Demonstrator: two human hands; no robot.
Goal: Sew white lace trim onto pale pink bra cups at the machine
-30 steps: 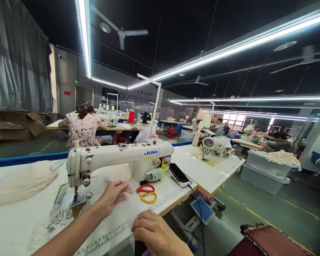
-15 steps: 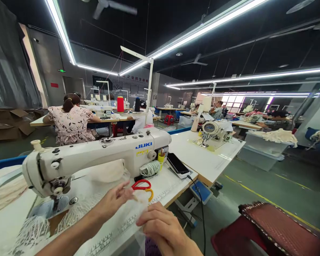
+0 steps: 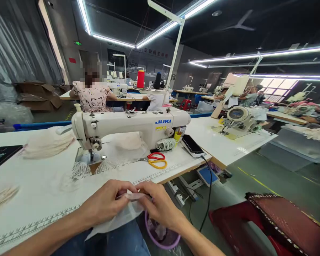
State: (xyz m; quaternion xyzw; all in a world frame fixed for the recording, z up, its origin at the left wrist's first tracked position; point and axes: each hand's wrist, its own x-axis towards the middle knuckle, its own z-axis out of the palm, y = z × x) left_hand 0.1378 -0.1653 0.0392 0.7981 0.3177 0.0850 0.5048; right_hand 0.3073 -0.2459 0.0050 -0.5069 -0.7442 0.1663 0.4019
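A thin, sheer white piece of fabric (image 3: 121,218) hangs over my lap at the table's front edge. My left hand (image 3: 109,199) pinches its upper edge, and close beside it my right hand (image 3: 160,202) grips the same edge, fingertips nearly meeting. Beyond them stands a white JUKI sewing machine (image 3: 122,124). Cream fabric (image 3: 129,140) lies beneath its arm, and white fringe strands (image 3: 104,167) spread near the needle. Scissors (image 3: 157,160) with red and yellow handles rest on the tabletop to the right.
A stack of cream fabric (image 3: 48,144) and a phone (image 3: 2,156) lie at the left. A coil of pale cord (image 3: 165,144) sits by the machine's base. Below my right hand is a purple-rimmed bin (image 3: 162,245). A red stool (image 3: 234,227) stands at the right.
My hands have come together lower down, near the table edge, both now on the sheer fabric. The left hand has moved away from the scissors. The view has turned left and downward.
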